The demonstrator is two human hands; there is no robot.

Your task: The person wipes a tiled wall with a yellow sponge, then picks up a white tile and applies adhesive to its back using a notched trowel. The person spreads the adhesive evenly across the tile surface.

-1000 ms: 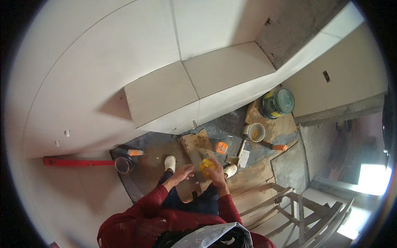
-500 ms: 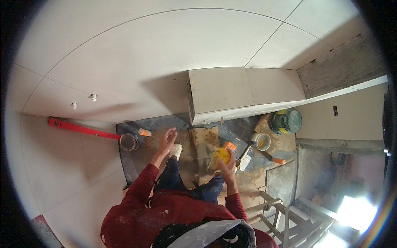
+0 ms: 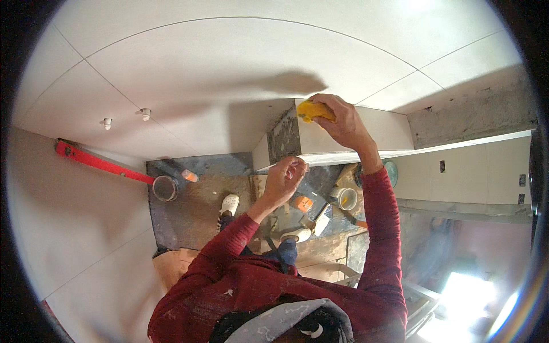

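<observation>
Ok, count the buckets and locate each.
3: the left bucket by the red level, the white bucket left of the right sleeve, the green bucket partly hidden behind that sleeve. More may be hidden.

With the left hand (image 3: 284,182) as the dial's hub, the tiled ledge (image 3: 389,128) spans twelve to past two. At one o'clock the sponge (image 3: 317,110) sits in the right hand (image 3: 343,123), above the ledge's left end. The lidded bucket (image 3: 391,174) is at three, partly behind the right sleeve (image 3: 382,211); the pail (image 3: 345,198) stands between three and four. The left clog (image 3: 230,204) lies at eight. At nine stands the round tub (image 3: 165,188), a spirit level (image 3: 106,164) beyond it; two pipe stubs (image 3: 146,114) jut from the wall (image 3: 189,74) near ten.
</observation>
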